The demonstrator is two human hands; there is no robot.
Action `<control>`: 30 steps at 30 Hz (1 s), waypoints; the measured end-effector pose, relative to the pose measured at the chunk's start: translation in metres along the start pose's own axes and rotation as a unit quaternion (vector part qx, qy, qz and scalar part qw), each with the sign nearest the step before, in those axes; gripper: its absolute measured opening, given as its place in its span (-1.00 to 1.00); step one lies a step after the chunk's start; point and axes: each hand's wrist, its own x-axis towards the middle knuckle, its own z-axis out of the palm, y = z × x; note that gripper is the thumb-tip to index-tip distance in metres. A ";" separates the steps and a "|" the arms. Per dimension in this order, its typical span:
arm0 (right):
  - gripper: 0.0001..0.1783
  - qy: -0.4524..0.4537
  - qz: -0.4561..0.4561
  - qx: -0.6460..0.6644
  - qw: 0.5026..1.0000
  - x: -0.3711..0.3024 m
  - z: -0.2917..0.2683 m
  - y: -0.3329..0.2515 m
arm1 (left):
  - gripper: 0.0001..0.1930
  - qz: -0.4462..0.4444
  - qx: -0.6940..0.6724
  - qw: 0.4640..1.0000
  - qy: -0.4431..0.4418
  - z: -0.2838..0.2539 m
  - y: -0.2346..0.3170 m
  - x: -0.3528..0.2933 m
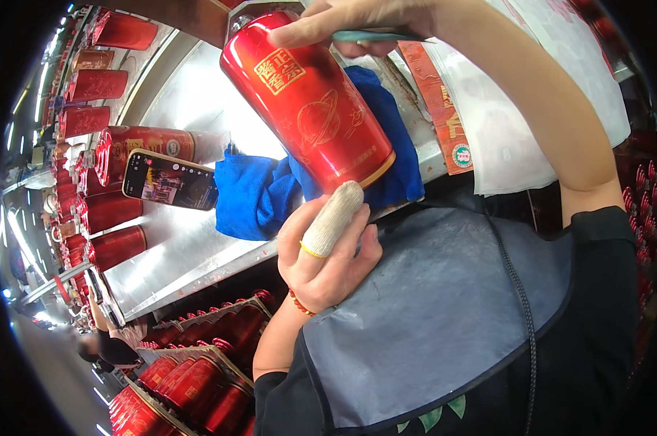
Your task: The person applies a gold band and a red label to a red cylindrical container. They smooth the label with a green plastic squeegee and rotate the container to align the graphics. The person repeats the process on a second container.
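A big, shiny red bottle (306,116) is up over the table (176,254), in front of the person. It leans, with its top to the upper left and its bottom down near the left hand (321,261). It has gold marks, a drawing of a planet with a ring, and a gold band at the bottom. The right hand (350,23) grips it near the top, with the thumb flat on the front and the other fingers partly hidden. The same hand also has a thin, pale green tool (379,35) that sticks out to the right. The left hand is by the bottom of the bottle. 1 finger wears a pale cover (334,220) with a yellow edge and reaches up to the bottle's low rim; the other fingers are bent in. I cannot tell if this hand pinches the bottle. Red beads (299,302) go around the left wrist. A blue cloth (252,196) lies bunched up on the table, partly behind the bottle. To its left is a phone (168,182) with its screen lit, just beside a second bottle (157,143). White sheets (532,102) and a red strip (439,109) are on the right. The person wears a gray apron (430,312). Lots more red bottles (197,381) sit in trays at the lower left.
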 end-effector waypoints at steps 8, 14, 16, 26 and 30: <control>-0.14 0.072 -0.043 -0.121 0.989 0.006 0.022 -0.009 | -0.62 -0.003 0.016 1.000 -0.007 -0.002 0.002 0.000; -0.04 0.048 -0.032 -0.075 0.996 -0.013 0.019 -0.015 | -0.62 0.001 0.021 1.000 -0.009 -0.003 0.002 -0.001; -0.22 0.029 -0.042 0.045 0.998 -0.010 0.020 -0.008 | -0.62 0.005 0.018 1.000 -0.006 -0.002 0.001 0.000; -0.08 0.108 -0.040 -0.080 0.990 -0.002 0.022 -0.011 | -0.68 -0.012 0.034 0.999 0.028 0.000 0.004 0.011; -0.10 0.061 -0.135 -0.001 0.989 -0.019 0.026 -0.008 | -0.40 -0.207 -0.260 0.934 0.133 0.018 -0.015 0.010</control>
